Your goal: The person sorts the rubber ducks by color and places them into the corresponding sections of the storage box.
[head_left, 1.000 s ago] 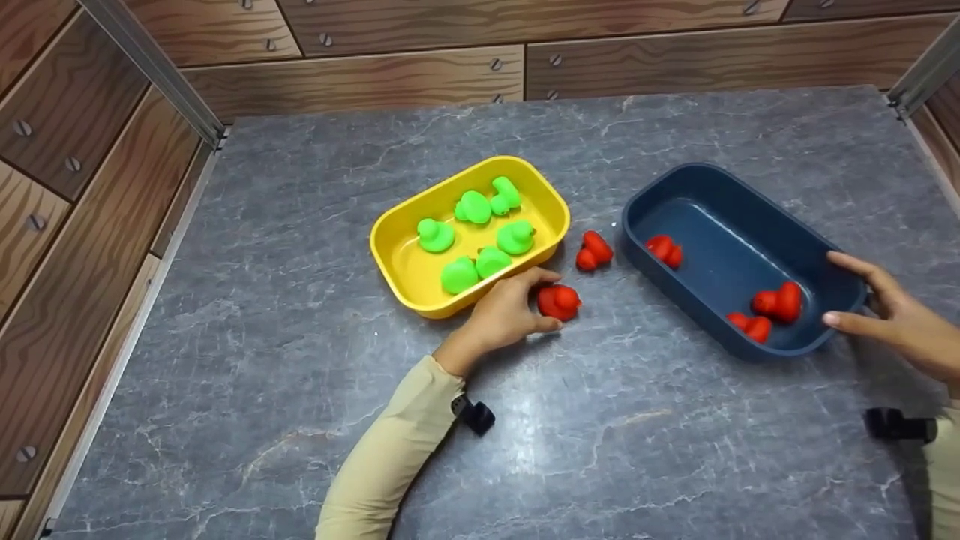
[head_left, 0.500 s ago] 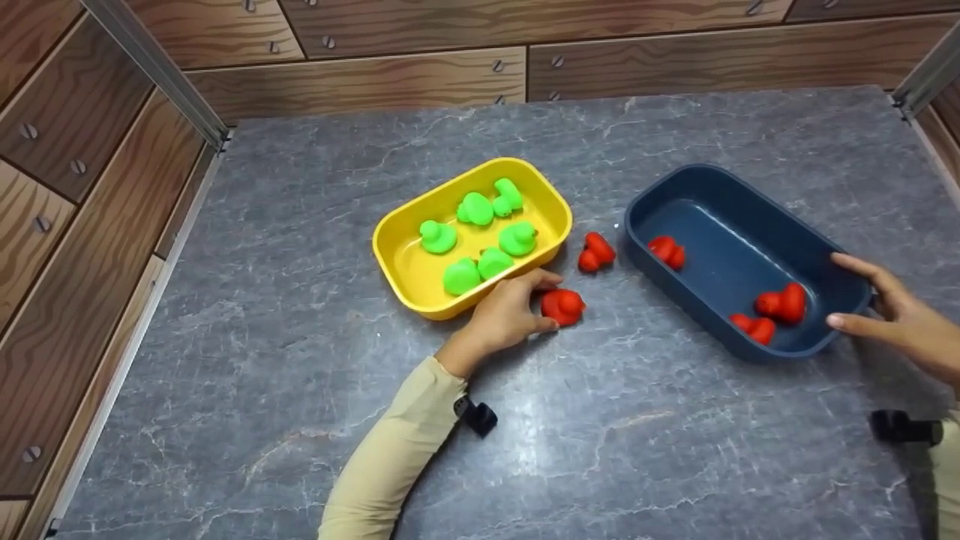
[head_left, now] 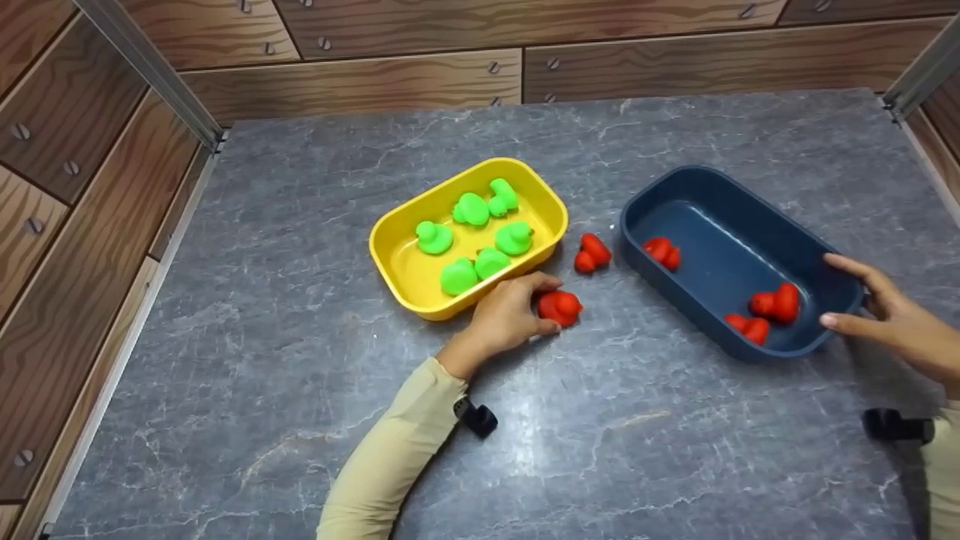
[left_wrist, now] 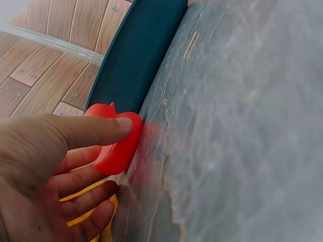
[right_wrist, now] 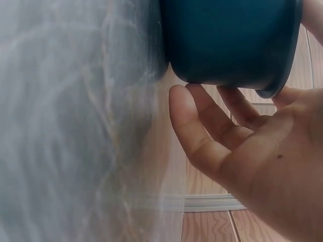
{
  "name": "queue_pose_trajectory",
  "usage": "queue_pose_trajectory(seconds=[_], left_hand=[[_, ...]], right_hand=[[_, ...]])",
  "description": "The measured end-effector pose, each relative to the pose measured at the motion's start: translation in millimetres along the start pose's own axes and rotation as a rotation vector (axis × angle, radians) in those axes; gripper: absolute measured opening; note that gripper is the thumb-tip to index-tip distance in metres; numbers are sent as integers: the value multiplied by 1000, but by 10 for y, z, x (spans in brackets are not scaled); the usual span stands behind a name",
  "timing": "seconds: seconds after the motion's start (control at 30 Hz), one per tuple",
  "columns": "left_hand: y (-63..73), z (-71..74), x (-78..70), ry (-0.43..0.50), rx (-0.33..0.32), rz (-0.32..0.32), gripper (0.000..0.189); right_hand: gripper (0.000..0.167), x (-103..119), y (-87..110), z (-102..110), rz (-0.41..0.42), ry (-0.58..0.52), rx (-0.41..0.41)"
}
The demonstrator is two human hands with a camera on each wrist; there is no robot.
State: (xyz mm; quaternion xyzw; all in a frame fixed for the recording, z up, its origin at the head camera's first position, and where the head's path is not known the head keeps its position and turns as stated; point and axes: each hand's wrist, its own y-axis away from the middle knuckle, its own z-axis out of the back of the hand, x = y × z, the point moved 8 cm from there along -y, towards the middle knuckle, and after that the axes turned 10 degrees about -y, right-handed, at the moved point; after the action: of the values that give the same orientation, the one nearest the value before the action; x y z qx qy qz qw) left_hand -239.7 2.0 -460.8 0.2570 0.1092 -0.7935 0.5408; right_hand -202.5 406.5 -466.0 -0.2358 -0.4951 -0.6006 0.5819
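My left hand (head_left: 511, 315) pinches a red rubber duck (head_left: 561, 308) on the tabletop, close beside the yellow tub (head_left: 397, 281). In the left wrist view, the thumb lies across this duck (left_wrist: 121, 148), with a finger behind it. A second red duck (head_left: 592, 253) sits loose between the two tubs. On the right, my right hand (head_left: 896, 319) grips the near end of the dark blue tub (head_left: 697, 315), thumb and one finger over its rim. From the right wrist view, the other fingers (right_wrist: 202, 126) curl against the outer wall.
Several green ducks (head_left: 514, 238) lie inside the yellow tub. Inside the blue tub are a few red ducks (head_left: 776, 302). Wood-patterned panels (head_left: 360, 82) border the grey marbled table (head_left: 300, 360) at the back and left.
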Motion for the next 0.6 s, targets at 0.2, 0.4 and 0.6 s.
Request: queue_pose_trajectory(seconds=[0.2,0.4,0.6], left_hand=[[-14,19,-35,15,-12,-27,57],[-8,34,-82,74,-23,-52,55],[22,5,-125,155,-22,-101,53]], right_hand=[[84,15,-6,12,-25,-23,-2],[84,17,-8,20,-25,-33,2],[81,9,-7,32,26,36,-1]])
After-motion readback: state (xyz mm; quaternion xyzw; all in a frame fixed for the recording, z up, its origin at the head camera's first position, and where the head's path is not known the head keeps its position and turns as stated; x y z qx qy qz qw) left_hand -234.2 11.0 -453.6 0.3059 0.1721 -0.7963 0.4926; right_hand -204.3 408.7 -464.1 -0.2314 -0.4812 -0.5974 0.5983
